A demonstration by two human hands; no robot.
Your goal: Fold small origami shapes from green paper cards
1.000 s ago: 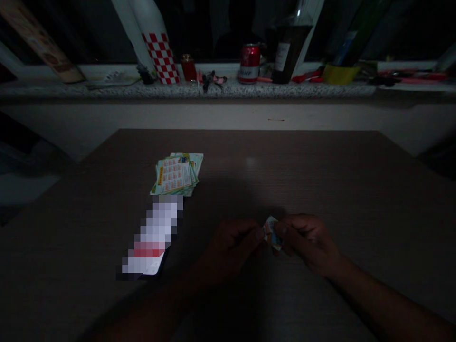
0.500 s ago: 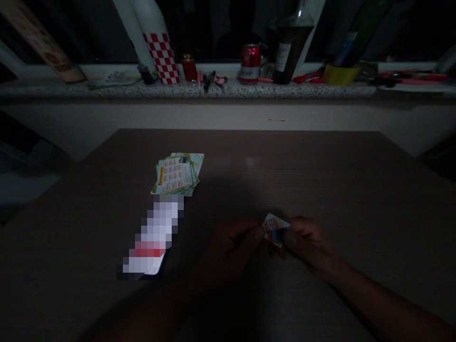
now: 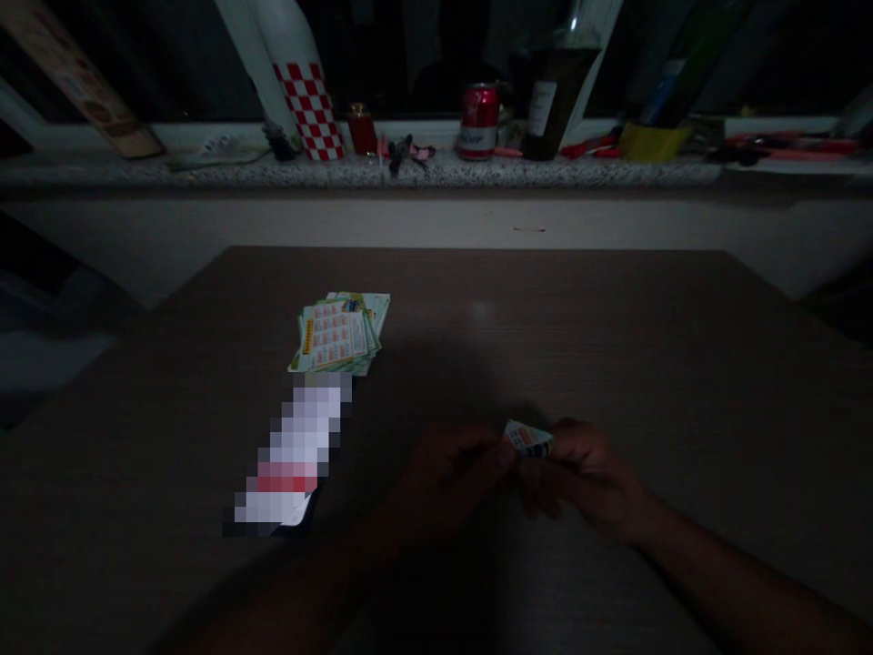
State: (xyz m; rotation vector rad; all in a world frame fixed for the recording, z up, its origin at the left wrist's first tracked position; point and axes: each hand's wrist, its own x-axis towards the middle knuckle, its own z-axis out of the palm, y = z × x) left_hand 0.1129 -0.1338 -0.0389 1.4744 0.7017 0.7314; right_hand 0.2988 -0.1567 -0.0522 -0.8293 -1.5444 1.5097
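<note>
In dim light, a small folded printed card [image 3: 527,439] is pinched between both my hands just above the dark wooden table [image 3: 614,327]. My left hand [image 3: 450,478] grips its left edge with thumb and fingertips. On the right edge, the fingers of my right hand [image 3: 590,478] are curled closed. Farther left on the table lies a loose stack of similar green-edged printed cards [image 3: 339,333]. A blurred-out bright rectangular object [image 3: 290,455] lies flat just in front of that stack.
Behind the table a speckled stone windowsill [image 3: 205,171] carries a red can [image 3: 477,121], a dark bottle [image 3: 554,91], a red-and-white checkered cylinder [image 3: 304,91], a small red jar [image 3: 359,129], a yellow tape roll [image 3: 651,141] and small tools.
The card has been turned and folded flatter between my fingers. My hands stayed in nearly the same place, the right one shifting slightly.
</note>
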